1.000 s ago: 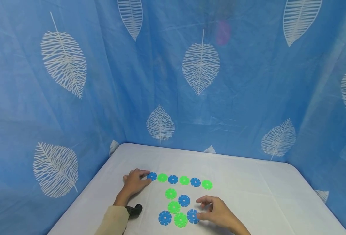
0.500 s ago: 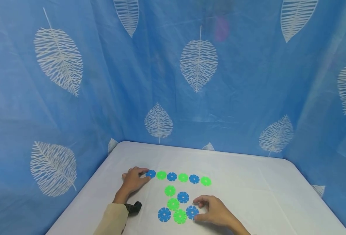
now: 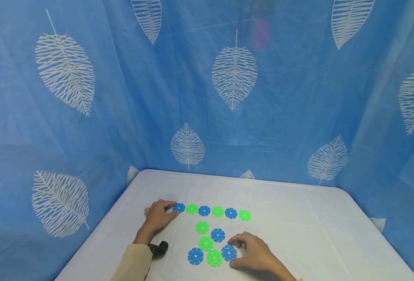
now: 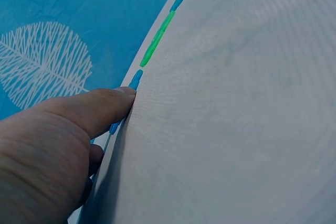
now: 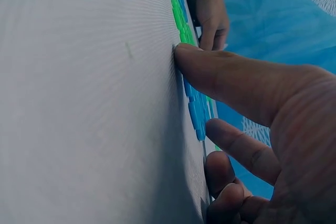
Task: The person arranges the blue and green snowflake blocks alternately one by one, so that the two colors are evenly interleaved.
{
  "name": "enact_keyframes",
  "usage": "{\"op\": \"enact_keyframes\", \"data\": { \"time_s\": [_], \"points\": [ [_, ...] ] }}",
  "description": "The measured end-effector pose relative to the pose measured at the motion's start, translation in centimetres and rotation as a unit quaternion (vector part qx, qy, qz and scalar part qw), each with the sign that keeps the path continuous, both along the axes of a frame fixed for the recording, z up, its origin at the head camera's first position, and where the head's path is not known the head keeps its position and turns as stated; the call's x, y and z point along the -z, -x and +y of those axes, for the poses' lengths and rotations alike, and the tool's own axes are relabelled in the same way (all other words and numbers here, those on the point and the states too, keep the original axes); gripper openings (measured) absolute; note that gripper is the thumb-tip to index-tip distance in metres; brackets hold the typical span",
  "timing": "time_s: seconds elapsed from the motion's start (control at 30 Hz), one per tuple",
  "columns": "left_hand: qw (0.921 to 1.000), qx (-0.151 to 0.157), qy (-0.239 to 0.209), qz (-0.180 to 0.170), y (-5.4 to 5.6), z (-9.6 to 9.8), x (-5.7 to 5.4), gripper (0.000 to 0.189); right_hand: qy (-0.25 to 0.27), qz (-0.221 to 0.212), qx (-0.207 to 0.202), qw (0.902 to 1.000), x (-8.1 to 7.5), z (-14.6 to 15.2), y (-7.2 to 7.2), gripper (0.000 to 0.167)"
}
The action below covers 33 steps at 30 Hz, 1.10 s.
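Flat notched interlocking discs, blue and green, lie on the white table. My left hand (image 3: 158,215) pinches the blue interlocking disc (image 3: 179,208) at the left end of the back row, thumb on the near side and index finger on the far side. In the left wrist view the thumb covers part of this blue disc (image 4: 136,79). Nearer me, my right hand (image 3: 254,253) holds another blue disc (image 3: 229,253) by its edges between thumb and index finger. The right wrist view shows the thumb (image 5: 210,72) low against the tabletop beside blue discs (image 5: 197,118).
The back row alternates blue and green, ending at a green disc (image 3: 245,215). A front cluster includes a green disc (image 3: 214,258), a blue disc (image 3: 195,256) and a blue disc (image 3: 218,235). A leaf-print blue curtain (image 3: 291,117) surrounds the white table (image 3: 298,218).
My right hand has shifted left, its index finger and thumb closing on the blue disc's edges. The left hand stays at its disc. The head view has tilted slightly.
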<state>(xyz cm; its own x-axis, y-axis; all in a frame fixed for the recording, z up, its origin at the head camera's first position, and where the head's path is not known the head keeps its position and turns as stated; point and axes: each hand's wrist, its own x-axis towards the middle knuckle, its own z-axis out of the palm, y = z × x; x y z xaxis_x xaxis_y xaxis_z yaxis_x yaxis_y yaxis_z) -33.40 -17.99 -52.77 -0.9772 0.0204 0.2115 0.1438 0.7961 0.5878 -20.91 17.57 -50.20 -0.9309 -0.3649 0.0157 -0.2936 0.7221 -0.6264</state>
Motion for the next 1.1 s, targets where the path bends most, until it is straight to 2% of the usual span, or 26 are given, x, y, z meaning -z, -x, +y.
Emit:
{"op": "enact_keyframes", "data": {
  "time_s": [0.43,0.73,1.1],
  "points": [
    [1.0000,0.004,-0.002,-0.001,-0.11,0.02,-0.30,0.037,-0.008,0.010,0.008,0.9999,-0.47,-0.22,-0.05,0.043],
    [0.9999,0.005,-0.014,-0.004,-0.52,-0.05,-0.18,0.036,-0.011,0.003,0.013,0.9999,-0.06,-0.22,-0.16,0.041],
    [1.0000,0.004,-0.008,0.000,-0.27,-0.06,-0.23,0.037,-0.006,0.021,0.018,0.9996,0.09,-0.27,-0.07,0.043]
  ]
}}
